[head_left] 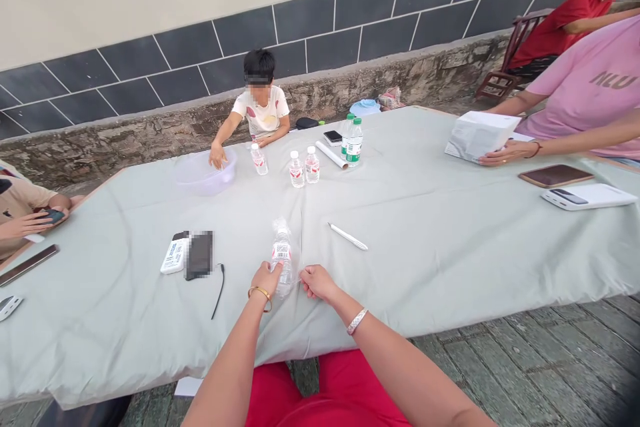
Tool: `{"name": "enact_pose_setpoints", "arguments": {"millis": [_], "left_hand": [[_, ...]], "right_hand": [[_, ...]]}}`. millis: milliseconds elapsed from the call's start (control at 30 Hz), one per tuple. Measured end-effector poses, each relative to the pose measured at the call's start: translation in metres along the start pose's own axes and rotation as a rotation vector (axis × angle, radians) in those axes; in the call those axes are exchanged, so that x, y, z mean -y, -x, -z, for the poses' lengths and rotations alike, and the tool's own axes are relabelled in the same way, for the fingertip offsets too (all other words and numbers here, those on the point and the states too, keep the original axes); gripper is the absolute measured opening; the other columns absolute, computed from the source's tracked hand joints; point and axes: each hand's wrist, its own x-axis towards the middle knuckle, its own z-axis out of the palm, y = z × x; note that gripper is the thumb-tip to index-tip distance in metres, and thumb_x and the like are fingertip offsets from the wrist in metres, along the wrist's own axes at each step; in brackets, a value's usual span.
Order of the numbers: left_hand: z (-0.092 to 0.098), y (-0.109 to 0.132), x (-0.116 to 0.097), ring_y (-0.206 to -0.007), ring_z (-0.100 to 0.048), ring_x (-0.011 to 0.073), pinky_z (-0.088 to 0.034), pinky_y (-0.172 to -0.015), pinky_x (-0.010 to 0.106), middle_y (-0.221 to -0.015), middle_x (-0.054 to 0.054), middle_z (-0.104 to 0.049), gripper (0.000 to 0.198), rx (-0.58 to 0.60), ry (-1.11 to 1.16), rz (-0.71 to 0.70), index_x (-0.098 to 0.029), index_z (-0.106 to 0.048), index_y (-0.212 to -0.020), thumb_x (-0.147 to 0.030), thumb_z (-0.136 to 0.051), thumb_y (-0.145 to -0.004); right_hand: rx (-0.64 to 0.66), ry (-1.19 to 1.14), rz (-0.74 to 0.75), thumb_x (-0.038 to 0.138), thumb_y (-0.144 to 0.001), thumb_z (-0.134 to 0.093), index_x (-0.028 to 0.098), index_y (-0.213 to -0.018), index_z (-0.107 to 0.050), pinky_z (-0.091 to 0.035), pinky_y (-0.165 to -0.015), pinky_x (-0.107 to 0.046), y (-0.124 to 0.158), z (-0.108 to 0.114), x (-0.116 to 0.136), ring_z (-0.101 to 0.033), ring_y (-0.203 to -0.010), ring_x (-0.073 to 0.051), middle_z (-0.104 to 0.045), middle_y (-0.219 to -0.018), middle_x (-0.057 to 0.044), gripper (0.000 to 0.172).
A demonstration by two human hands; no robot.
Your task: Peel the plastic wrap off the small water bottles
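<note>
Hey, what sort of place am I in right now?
Likely an outdoor yard or lane beside a building: there's brick-like paving underfoot, a partly tiled wall with a rough stone base, and a cloth-covered table set out near it.

Letters ending "LU" on pink shirt (587, 83), barcoded bottle (283, 255)

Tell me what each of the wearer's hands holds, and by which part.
Left hand: bottle, by its side, around the label's lower edge. Right hand: closed beside the bottle; can't tell whether it holds anything.
</note>
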Motion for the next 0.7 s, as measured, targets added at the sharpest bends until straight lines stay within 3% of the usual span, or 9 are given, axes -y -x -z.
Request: {"name": "enact_pose_setpoints", "arguments": {"millis": [100,200,300,367,400,500,600,700], "left_hand": [[0.012,0.001,0.000,-0.074,-0.064,0.0198,-0.045,-0.062,0.029,-0.088,0.008,-0.068,0.051,0.010,-0.030,-0.009,-0.017,-0.053,-0.100,-0.058,-0.024,-0.088],[0.025,0.008,-0.006,-0.080,-0.064,0.0240,-0.045,-0.067,0.032,-0.087,0.010,-0.068,0.051,0.024,-0.090,-0.027,-0.017,-0.058,-0.097,-0.058,-0.030,-0.086],[0.029,0.017,-0.018,-0.102,-0.059,0.0291,-0.044,-0.079,0.036,-0.112,0.014,-0.062,0.046,-0.046,-0.149,-0.080,-0.017,-0.054,-0.115,-0.049,-0.042,-0.084],[0.025,0.021,-0.027,-0.118,-0.050,0.0264,-0.042,-0.089,0.034,-0.131,0.011,-0.050,0.041,-0.107,-0.175,-0.198,-0.023,-0.050,-0.124,-0.033,-0.046,-0.085],[0.022,0.022,-0.031,-0.123,-0.045,0.0240,-0.040,-0.093,0.032,-0.137,0.008,-0.045,0.040,-0.119,-0.176,-0.258,-0.026,-0.051,-0.124,-0.025,-0.047,-0.084],[0.010,0.023,-0.037,-0.128,-0.039,0.0219,-0.037,-0.099,0.029,-0.144,0.003,-0.038,0.036,-0.099,-0.126,-0.317,-0.028,-0.060,-0.114,-0.017,-0.048,-0.082],[0.001,0.022,-0.032,-0.127,-0.040,0.0275,-0.040,-0.098,0.038,-0.150,0.005,-0.026,0.034,-0.095,-0.095,-0.316,-0.026,-0.059,-0.114,-0.027,-0.050,-0.082],[-0.003,0.019,-0.023,-0.124,-0.043,0.0263,-0.042,-0.095,0.038,-0.152,0.006,-0.021,0.034,-0.114,-0.065,-0.320,-0.026,-0.055,-0.116,-0.028,-0.048,-0.082]], "right_hand": [[-0.035,0.120,0.006,0.023,-0.086,-0.040,0.019,-0.062,-0.047,-0.038,-0.044,-0.019,-0.004,0.016,-0.005,-0.053,-0.044,-0.009,-0.056,-0.054,0.001,0.026],[-0.061,0.279,0.025,0.022,-0.083,-0.044,0.018,-0.062,-0.051,-0.038,-0.048,-0.022,-0.006,0.028,-0.008,-0.055,-0.046,-0.012,-0.058,-0.055,-0.001,0.022],[-0.115,0.443,0.059,0.020,-0.080,-0.049,0.017,-0.067,-0.058,-0.042,-0.058,-0.027,-0.004,0.030,-0.006,-0.062,-0.062,-0.020,-0.063,-0.065,-0.007,0.016],[-0.168,0.523,0.083,0.019,-0.079,-0.052,0.016,-0.084,-0.062,-0.043,-0.068,-0.032,-0.001,0.028,-0.004,-0.063,-0.081,-0.025,-0.066,-0.084,-0.012,0.012],[-0.207,0.576,0.119,0.018,-0.080,-0.052,0.016,-0.097,-0.062,-0.043,-0.073,-0.034,0.000,0.026,-0.003,-0.061,-0.089,-0.027,-0.065,-0.096,-0.013,0.020],[-0.310,0.814,0.442,0.011,-0.084,-0.046,0.023,-0.127,-0.048,-0.040,-0.090,-0.038,0.002,0.020,-0.006,-0.052,-0.113,-0.026,-0.052,-0.129,-0.013,0.044],[-0.217,1.006,0.815,0.009,-0.089,-0.037,0.025,-0.121,-0.053,-0.029,-0.105,-0.040,-0.002,0.019,-0.012,-0.039,-0.128,-0.021,-0.048,-0.135,-0.008,0.039],[-0.086,1.075,0.810,0.008,-0.089,-0.036,0.020,-0.108,-0.060,-0.034,-0.100,-0.037,-0.008,0.023,-0.015,-0.048,-0.116,-0.020,-0.060,-0.117,-0.008,0.033]]}}
